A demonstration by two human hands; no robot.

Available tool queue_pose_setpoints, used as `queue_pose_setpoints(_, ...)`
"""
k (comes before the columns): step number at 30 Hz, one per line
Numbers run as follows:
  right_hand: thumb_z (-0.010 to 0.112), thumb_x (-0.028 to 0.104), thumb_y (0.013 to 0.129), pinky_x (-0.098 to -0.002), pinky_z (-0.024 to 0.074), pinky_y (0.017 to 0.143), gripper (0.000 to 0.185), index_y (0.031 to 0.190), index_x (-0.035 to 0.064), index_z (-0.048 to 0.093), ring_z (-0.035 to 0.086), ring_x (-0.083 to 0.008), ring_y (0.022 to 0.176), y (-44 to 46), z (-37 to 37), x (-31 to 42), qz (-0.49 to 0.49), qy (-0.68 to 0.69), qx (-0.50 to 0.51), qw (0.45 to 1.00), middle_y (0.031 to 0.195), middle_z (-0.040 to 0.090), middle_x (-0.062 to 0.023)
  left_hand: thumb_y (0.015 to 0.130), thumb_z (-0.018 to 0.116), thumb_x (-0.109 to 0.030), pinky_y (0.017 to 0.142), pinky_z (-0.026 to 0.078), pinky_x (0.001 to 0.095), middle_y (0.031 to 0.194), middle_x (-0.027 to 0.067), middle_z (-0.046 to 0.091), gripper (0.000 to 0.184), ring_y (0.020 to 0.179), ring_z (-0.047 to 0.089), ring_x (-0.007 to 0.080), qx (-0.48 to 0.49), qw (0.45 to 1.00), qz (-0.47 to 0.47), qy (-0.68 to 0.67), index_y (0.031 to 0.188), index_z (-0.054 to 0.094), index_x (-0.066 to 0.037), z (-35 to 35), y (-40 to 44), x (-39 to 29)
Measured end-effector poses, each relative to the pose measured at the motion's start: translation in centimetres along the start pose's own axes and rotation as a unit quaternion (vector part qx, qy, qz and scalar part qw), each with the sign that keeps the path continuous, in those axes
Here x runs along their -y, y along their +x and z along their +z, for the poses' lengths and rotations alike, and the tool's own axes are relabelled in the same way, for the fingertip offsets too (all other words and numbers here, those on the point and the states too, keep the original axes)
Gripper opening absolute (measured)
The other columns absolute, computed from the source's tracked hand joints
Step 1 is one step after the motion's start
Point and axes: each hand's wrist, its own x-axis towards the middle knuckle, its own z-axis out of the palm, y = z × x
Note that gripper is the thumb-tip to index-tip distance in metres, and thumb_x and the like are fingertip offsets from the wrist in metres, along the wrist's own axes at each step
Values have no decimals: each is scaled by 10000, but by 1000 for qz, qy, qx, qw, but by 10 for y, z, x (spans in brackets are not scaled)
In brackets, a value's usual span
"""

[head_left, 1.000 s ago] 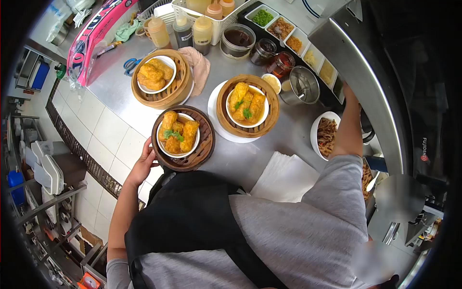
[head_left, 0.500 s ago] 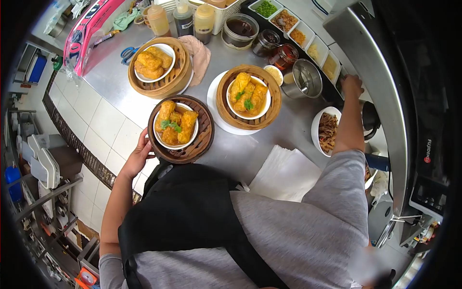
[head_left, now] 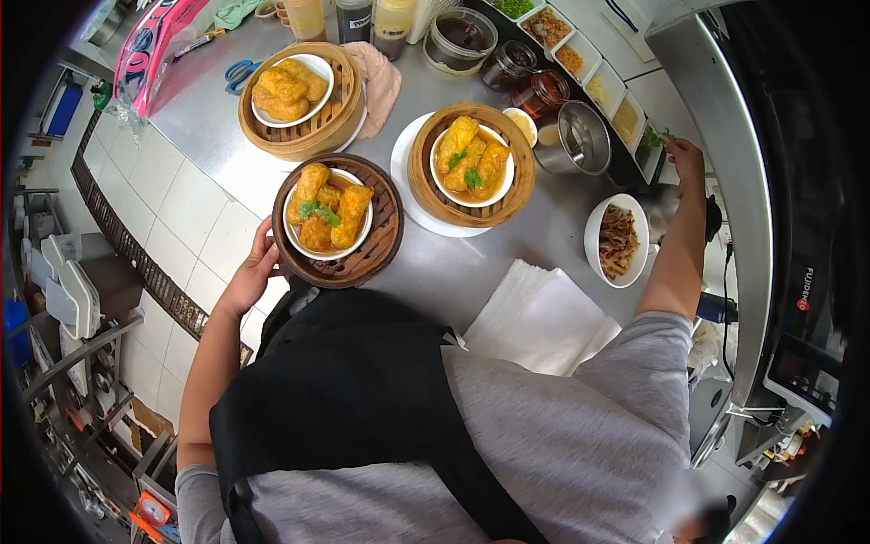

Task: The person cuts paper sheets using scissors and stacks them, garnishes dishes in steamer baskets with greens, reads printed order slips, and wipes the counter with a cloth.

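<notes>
My left hand (head_left: 256,269) grips the near left rim of a dark bamboo steamer (head_left: 388,218). In it stands a white bowl of golden rolls (head_left: 313,210) in brown sauce, topped with green herb leaves. Out to the far right, my right hand (head_left: 686,161) has its fingers pinched together at the end container of green herbs (head_left: 649,145); a bit of green herb shows at the fingertips. A lighter bamboo steamer (head_left: 521,177) on a white plate holds a similar garnished bowl. At the upper left, another bamboo steamer (head_left: 349,118) holds a bowl of rolls without visible herbs.
A white bowl of brown shredded food (head_left: 618,243) sits beneath my right forearm. Close by are a metal pot (head_left: 580,140), jars and a row of topping containers (head_left: 589,59). White paper sheets (head_left: 535,317) lie near my body; blue scissors (head_left: 240,74) lie behind.
My right hand has lifted slightly and moved right at the herb container, with green now at its fingertips. My left hand stays on the dark steamer. The view has shifted a little.
</notes>
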Motion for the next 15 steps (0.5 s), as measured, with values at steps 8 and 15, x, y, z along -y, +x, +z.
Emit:
queue_pose_setpoints(8,619,296,862,-298,429,562,277,913,32,683,521,-129,563,39,3,-66,-98,-131,-114,980,737,644,-35,1015,367,-308,870,442,319,1187,46,485,507,1061,502,152,-6,1000,16,9,1475,156,-265,4,0,-1)
queue_pose_setpoints(15,576,308,860,-377,481,814,318,962,24,676,638,-321,924,31,-7,-43,-179,-304,-171,920,951,669,-185,1009,382,-329,889,430,328,1179,58,483,521,1038,528,165,10,999,29,10,1474,155,-268,-1,0,3)
